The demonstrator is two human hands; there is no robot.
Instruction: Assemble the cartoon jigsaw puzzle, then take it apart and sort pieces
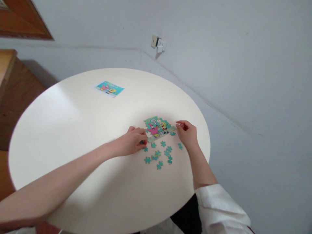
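Observation:
A partly assembled jigsaw puzzle point(156, 128) with cartoon figures lies on the white round table point(102, 188), its upper right side gapped. My left hand point(135, 140) is curled at the puzzle's lower left corner, with a bit of a green puzzle piece point(141, 142) showing between thumb and fingers. At the right corner, my right hand point(187, 132) pinches the puzzle's edge between thumb and fingertips. Several loose teal puzzle pieces point(159, 165) are scattered below the puzzle, nearest to my left hand, and a single loose piece point(180, 146) lies by my right wrist.
Farther back on the table lies a reference picture card point(109, 88) with the same cartoon scene. Grey-white walls point(231, 81) meet in a corner behind, carrying a socket with a plugged-in adapter point(161, 45). Wooden furniture point(21, 87) stands at the left.

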